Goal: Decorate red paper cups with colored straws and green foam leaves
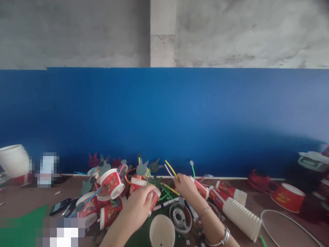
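Note:
My left hand (pixel 140 206) is closed around a red paper cup (pixel 154 200) with a white rim. My right hand (pixel 187 185) pinches a thin yellow straw (pixel 171 168), which points up and left; a pale pink straw stands close behind it. Below and between my hands is a plain white cup (pixel 162 230). A round metal tin (pixel 180 217) with a white inner ring sits just right of that cup. Left of my left hand, several red paper cups lie piled, one red cup (pixel 112 183) tilted on top, with grey and dark red rabbit-shaped cutouts (pixel 141 168) among them.
Stacked paper cups (pixel 239 214) lie on their sides at the right. Beyond them are a red tub (pixel 288 198) and a white cable loop (pixel 264 219). A dark phone (pixel 60 206) lies at left, near a green sheet (pixel 31 223). A blue wall panel (pixel 164 116) closes the back.

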Motion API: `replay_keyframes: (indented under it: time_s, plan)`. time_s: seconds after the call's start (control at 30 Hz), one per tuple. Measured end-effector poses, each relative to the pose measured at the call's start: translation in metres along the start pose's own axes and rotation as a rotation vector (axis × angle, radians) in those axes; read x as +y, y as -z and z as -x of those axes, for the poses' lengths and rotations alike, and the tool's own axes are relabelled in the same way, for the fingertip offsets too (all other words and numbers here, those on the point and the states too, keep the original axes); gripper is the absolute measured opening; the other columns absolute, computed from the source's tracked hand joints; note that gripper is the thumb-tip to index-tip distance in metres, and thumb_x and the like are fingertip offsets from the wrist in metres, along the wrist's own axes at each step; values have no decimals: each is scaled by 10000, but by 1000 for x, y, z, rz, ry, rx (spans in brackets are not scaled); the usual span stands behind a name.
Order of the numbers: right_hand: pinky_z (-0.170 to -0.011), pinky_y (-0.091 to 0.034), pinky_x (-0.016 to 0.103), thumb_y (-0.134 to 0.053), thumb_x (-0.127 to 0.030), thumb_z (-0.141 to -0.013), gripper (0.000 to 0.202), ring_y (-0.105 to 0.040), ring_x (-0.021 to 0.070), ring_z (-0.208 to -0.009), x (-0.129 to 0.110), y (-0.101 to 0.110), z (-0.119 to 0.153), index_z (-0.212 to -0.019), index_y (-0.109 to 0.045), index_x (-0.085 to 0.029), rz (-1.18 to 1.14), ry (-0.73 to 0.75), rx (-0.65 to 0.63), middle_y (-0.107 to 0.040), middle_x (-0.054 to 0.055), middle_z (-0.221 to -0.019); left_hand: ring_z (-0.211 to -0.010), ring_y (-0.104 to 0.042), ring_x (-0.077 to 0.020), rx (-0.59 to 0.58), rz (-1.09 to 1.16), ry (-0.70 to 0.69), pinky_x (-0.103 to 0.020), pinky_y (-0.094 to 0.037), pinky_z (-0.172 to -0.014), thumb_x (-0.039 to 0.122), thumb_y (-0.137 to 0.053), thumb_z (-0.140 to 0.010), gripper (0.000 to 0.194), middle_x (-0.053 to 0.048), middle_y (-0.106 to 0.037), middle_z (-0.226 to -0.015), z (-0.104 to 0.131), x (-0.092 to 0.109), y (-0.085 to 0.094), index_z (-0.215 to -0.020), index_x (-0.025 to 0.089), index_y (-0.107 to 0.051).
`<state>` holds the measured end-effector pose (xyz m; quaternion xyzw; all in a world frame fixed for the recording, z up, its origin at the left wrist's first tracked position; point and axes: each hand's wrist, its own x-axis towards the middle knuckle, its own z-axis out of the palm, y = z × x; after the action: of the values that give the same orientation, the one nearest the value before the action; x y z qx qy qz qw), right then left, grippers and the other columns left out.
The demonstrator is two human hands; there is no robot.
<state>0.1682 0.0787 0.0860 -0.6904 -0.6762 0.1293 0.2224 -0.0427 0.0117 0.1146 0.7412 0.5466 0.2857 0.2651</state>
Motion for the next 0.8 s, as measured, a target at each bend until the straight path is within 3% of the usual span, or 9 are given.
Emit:
replay_keyframes:
  time_s: [0.17,0.27,0.37,0.43,0.47,0.53,0.6,0.7,0.8]
  plan:
    - [-616,-333,236,-364,-238,-937,223,-612,172,-713,-22,8,16,-875,-567,-170,11,94,44,-676,67,-746,-1188,-526,-222,80,228,61,-310,-365,-1013,333,-468,-863,381,-93,-611,-1247,-4,-1,-6,-1203,193,-564]
    - [-555,-338,215,-382,-240,-914,203,-595,151,-616,-50,11,41,-842,-563,-178,-169,300,-88,-668,40,-689,-1198,-518,-264,119,599,154,-342,-394,-991,425,-621,-774,513,-117,-597,-1258,-3,4,-13,-1220,187,-533]
    - [-571,-357,226,-398,-141,-849,198,-603,165,-656,-71,10,63,-933,-578,-142,-176,461,-106,-691,88,-803,-1088,-597,-273,129,964,293,-357,-444,-933,439,-636,-769,385,-121,-676,-1103,-4,11,-17,-1044,172,-608]
    - [-590,-374,216,-410,-180,-862,199,-598,155,-671,-72,8,65,-930,-595,-149,-207,540,-161,-693,72,-823,-993,-647,-257,174,1187,356,-358,-481,-879,385,-601,-810,242,-115,-712,-978,-6,13,-14,-910,165,-617]
    - [-601,-382,204,-407,-212,-881,212,-598,144,-685,-69,6,60,-887,-612,-161,-213,530,-199,-695,54,-822,-938,-668,-245,225,1286,368,-354,-501,-845,330,-580,-829,170,-112,-722,-916,-8,13,-11,-846,163,-605]
    - [-601,-387,189,-343,-238,-925,326,-602,132,-694,-56,3,42,-803,-638,-170,-68,331,-231,-698,31,-766,-829,-695,-217,365,1415,361,-342,-525,-794,205,-522,-854,117,-102,-726,-809,-11,11,-3,-753,163,-562]
    - [-658,-398,233,-371,-152,-891,320,-626,178,-782,-42,-4,18,-768,-666,-140,39,209,-197,-708,97,-819,-769,-703,-202,461,1475,342,-342,-539,-772,143,-458,-876,166,-94,-717,-741,-13,10,5,-729,162,-535]
    - [-696,-432,305,-497,-105,-818,201,-653,266,-859,-27,-19,-10,-819,-698,-101,155,88,-216,-705,188,-902,-731,-703,-188,488,1519,331,-334,-556,-741,137,-428,-899,174,-83,-701,-712,-12,10,12,-768,155,-541]
    - [-751,-470,339,-594,-130,-808,143,-648,267,-922,-26,-37,-23,-916,-684,-104,228,47,-260,-691,168,-966,-727,-700,-182,466,1564,365,-337,-567,-734,117,-424,-903,167,-85,-690,-734,-11,12,13,-803,138,-556]
